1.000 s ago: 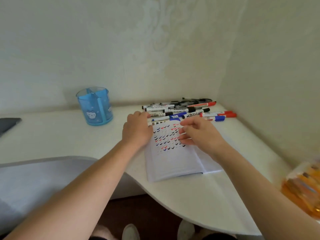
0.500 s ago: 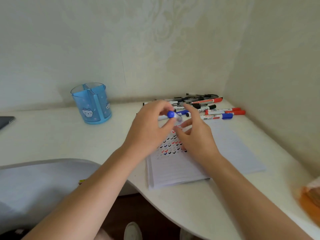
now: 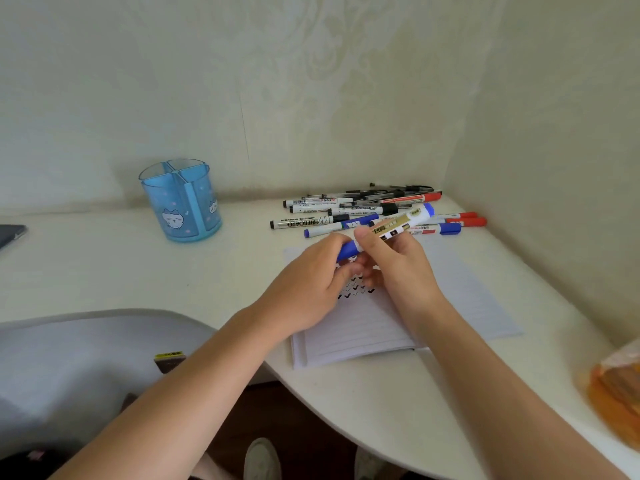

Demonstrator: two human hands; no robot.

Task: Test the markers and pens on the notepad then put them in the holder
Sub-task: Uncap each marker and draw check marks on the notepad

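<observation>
Bare forearms (image 3: 207,375), pale shoes (image 3: 262,459) on feet.

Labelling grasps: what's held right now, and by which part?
One blue marker, in both hands: the left hand grips its blue cap end, the right hand pinches the barrel beside the cap.

We look from one wide-angle camera worn on the head, facing forward and down over the tabletop (image 3: 104,265) toward the wall corner (image 3: 450,140), close above the left hand (image 3: 304,282) and right hand (image 3: 398,268).
</observation>
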